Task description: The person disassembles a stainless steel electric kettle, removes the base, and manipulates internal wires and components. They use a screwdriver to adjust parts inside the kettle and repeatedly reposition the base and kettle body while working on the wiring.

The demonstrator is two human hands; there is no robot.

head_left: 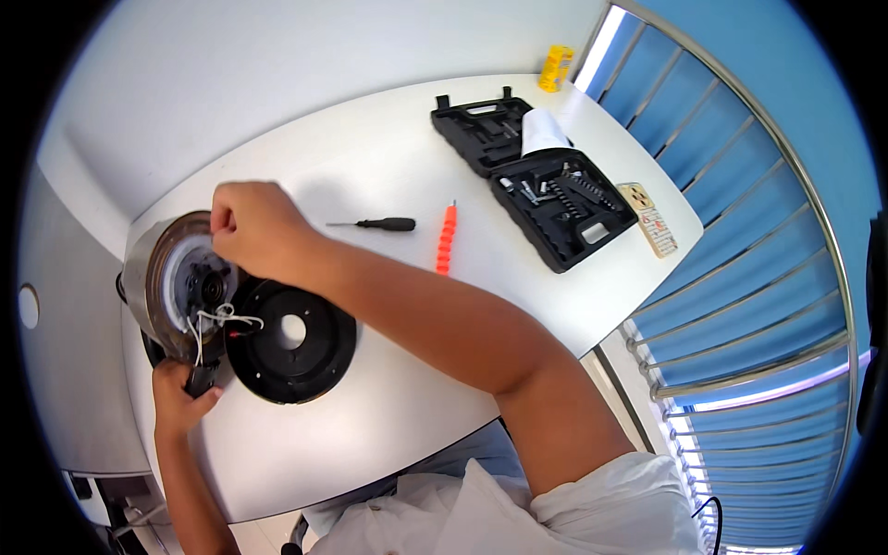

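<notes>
A metal electric kettle [153, 277] lies on its side at the left of the table, its open underside facing right. Inside show a pale ring, dark round fittings [211, 287] and loose white wires [225, 314]. My left hand [178, 398] is closed around the kettle's black handle [201, 377]. My right hand [254, 231] is curled into a fist at the upper rim of the underside; whatever its fingers hold is hidden. Beside the kettle lies a round black base cover [319, 356] with a hole in its middle, below my right forearm.
A black screwdriver [387, 224] and an orange flexible bit extension [446, 240] lie mid-table. Farther right are an open black tool case [555, 250] with bits, a white cup-like object [543, 132], a small bit set [650, 217] and a yellow box [555, 68]. Metal railings [805, 194] stand beyond the right edge.
</notes>
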